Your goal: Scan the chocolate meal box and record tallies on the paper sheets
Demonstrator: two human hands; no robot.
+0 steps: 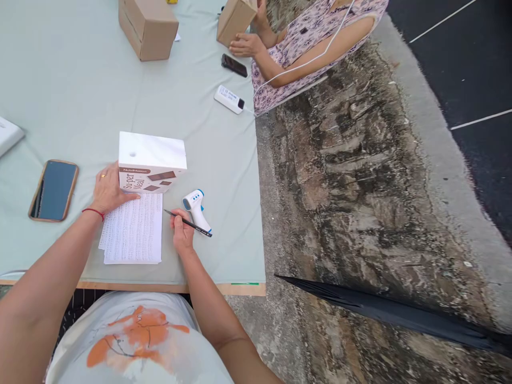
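Note:
My left hand lies against the left side of a white box with brown print, its thumb stretched over the top of the papers. The box stands upright at the far end of a stack of printed sheets. In my right hand a black pen is pinched, its tip pointing left towards the paper's right edge. Just beyond that hand, a white and blue infrared thermometer lies on the tablecloth.
A phone lies at left beside a white object. Farther off are a cardboard box, a white device and a black device. Another person's hands hold a second cardboard box. The table edge is nearest me.

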